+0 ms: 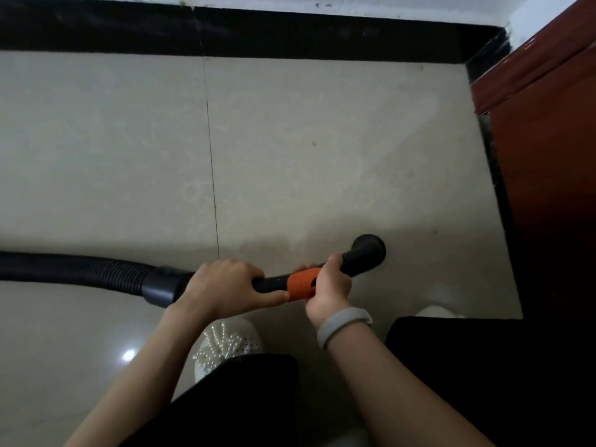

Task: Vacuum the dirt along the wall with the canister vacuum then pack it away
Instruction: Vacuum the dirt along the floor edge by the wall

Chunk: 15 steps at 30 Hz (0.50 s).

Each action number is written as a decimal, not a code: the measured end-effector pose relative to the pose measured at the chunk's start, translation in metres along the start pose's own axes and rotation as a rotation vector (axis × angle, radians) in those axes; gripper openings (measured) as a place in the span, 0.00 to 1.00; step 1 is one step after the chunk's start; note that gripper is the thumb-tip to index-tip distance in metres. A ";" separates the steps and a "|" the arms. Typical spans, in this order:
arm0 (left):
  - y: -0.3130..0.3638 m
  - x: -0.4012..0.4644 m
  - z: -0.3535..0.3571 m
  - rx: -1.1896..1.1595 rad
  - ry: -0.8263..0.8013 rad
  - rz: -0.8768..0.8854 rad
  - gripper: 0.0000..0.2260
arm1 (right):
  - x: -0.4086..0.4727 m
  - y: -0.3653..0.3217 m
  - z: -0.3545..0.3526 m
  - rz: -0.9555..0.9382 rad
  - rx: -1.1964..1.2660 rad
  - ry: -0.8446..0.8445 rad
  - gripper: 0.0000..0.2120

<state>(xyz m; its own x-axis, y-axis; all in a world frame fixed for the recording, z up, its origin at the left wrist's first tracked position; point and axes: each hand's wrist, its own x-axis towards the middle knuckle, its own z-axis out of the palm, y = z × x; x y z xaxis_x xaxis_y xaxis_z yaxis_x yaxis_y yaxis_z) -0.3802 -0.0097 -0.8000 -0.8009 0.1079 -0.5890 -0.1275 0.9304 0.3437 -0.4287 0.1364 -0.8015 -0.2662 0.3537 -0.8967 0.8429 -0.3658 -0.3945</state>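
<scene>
A black ribbed vacuum hose [80, 269] comes in from the left edge and ends in a black curved handle pipe with an orange ring [300, 283]. My left hand [222, 287] grips the pipe just past the hose cuff. My right hand [329, 285] grips the pipe at the orange ring. The pipe's open round mouth [369, 248] points toward the floor on the right, with no nozzle on it. The canister itself is out of view. Small dark specks lie on the beige tiles, one speck [313, 143] near the middle.
A black skirting strip [258, 33] runs along the white wall at the top. A red-brown wooden cabinet [545, 140] stands at the right, with a dark gap at its foot. My white shoes [225, 346] and black trousers are below the hands.
</scene>
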 end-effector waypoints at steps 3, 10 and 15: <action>-0.006 -0.002 0.001 0.000 0.003 -0.009 0.29 | -0.003 0.007 0.001 0.019 0.021 0.020 0.17; -0.043 -0.014 -0.007 -0.149 0.335 -0.292 0.28 | -0.017 -0.003 0.090 -0.136 -0.211 -0.185 0.22; -0.065 -0.038 0.007 -0.334 0.481 -0.525 0.27 | -0.032 0.021 0.139 -0.234 -0.560 -0.337 0.25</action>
<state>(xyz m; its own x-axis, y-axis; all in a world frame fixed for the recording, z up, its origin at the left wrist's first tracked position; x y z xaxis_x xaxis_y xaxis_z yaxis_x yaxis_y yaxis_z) -0.3374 -0.0715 -0.8054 -0.7425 -0.5517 -0.3799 -0.6678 0.6544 0.3547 -0.4674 -0.0024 -0.8092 -0.5248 0.0491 -0.8498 0.8358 0.2193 -0.5034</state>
